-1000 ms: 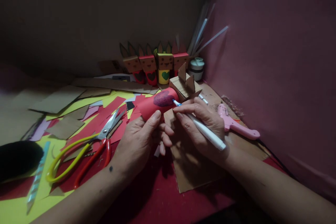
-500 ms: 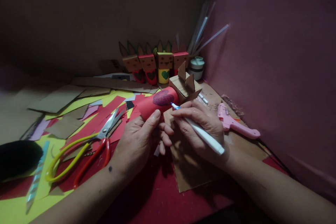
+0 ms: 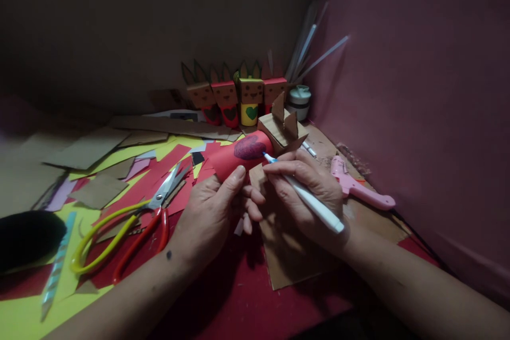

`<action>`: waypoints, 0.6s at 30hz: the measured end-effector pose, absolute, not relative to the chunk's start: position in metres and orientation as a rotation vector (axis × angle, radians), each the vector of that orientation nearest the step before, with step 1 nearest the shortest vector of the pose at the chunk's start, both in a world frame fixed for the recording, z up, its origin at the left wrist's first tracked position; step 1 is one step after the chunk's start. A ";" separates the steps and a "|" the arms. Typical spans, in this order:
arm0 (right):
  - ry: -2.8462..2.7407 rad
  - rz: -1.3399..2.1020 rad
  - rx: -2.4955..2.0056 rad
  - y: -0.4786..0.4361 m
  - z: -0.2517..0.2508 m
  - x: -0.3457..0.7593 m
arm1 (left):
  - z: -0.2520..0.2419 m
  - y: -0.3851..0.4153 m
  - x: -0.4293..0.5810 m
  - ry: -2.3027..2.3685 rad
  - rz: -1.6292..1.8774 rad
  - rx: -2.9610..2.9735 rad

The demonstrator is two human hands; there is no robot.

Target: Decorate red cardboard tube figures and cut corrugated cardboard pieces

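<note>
My left hand (image 3: 223, 196) is closed around the lower end of a red paper tube (image 3: 223, 162), thumb on top. The tube lies tilted and carries a dark purple heart-like patch (image 3: 249, 147). At its far end sits a cardboard box head (image 3: 279, 130) with two pointed ears, so the two look like one figure. My right hand (image 3: 306, 186) grips a white marker (image 3: 313, 204) like a pen, its blue tip at the right edge of the patch. A cardboard piece (image 3: 295, 255) lies beneath my hands.
Several similar box-headed figures (image 3: 250, 93) stand at the back beside a lidded jar (image 3: 299, 102) and clear sticks (image 3: 306, 53). Scissors (image 3: 159, 196), paper scraps (image 3: 135, 180) and a striped pencil (image 3: 59, 265) lie left. A pink glue gun (image 3: 358, 188) rests right, near the wall.
The marker tip and my right hand have shifted very slightly right and up along the patch's edge. My left hand keeps its hold on the paper tube.
</note>
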State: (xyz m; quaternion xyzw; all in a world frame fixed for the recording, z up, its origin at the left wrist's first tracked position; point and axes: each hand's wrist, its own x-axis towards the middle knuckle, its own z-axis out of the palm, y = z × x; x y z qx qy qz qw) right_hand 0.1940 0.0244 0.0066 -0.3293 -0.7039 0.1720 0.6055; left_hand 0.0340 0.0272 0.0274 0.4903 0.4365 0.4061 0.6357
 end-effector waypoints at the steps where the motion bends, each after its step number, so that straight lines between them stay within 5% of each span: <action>1: -1.627 0.395 -0.764 0.024 0.007 0.194 | 0.027 0.027 0.034 0.998 0.931 1.122; 18: -1.662 0.351 -0.733 0.023 0.004 0.193 | 0.033 0.026 0.036 1.029 0.891 1.144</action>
